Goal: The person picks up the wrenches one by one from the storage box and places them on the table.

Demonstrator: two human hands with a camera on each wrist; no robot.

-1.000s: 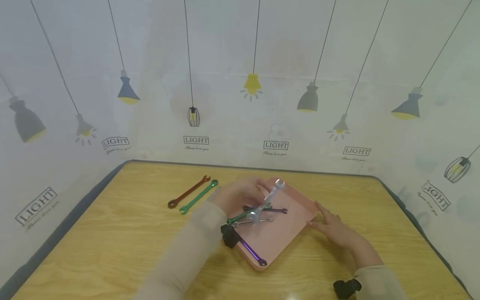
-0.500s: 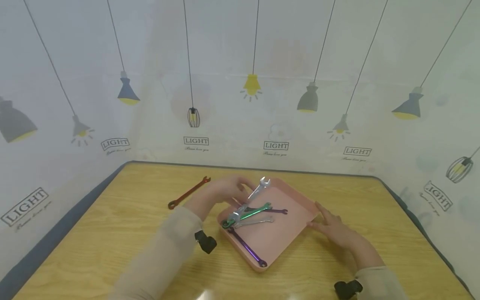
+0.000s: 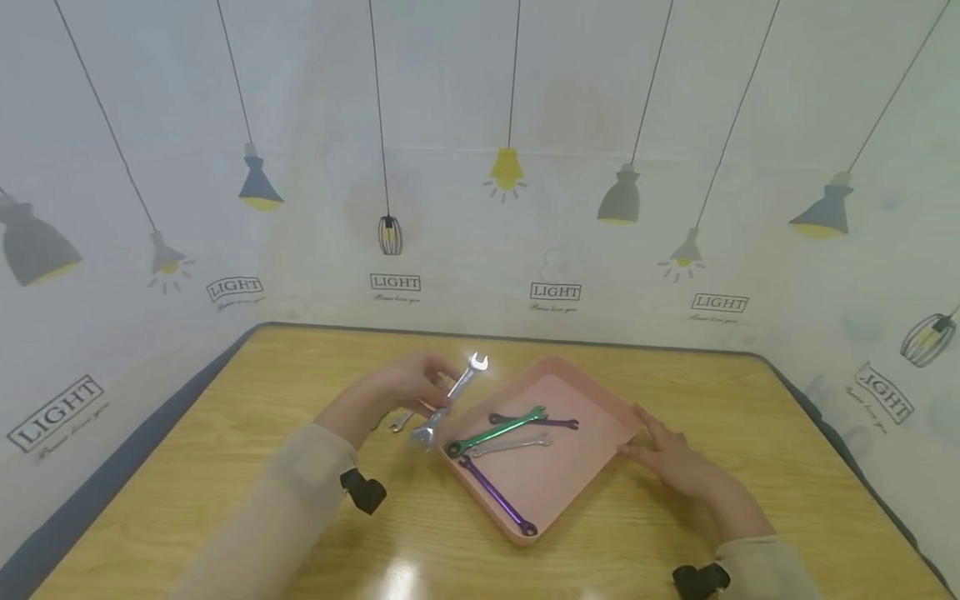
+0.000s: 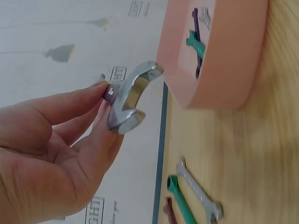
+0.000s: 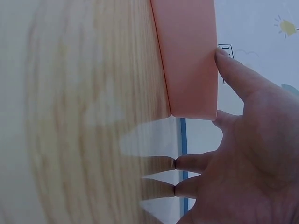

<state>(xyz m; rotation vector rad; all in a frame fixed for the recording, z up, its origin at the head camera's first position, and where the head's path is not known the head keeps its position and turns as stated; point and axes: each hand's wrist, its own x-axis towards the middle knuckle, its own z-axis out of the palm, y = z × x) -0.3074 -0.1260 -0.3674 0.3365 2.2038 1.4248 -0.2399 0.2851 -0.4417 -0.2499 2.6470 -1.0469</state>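
My left hand pinches a silver double open-ended wrench between thumb and fingers, left of the pink tray. In the left wrist view one open jaw end of it faces the camera. My right hand holds the tray's right corner, thumb on the near side and index finger on the far side. Inside the tray a green wrench lies across a darker purple wrench, close to a small silver wrench. Another purple wrench lies along the tray's near left wall.
On the table beside the tray lie a silver wrench, a green wrench and a red wrench, mostly hidden behind my left hand in the head view. A curtain printed with lamps hangs behind the wooden table.
My left hand has moved left, carrying the silver wrench from over the tray to beside its left edge. The right hand and the tray have stayed in place.
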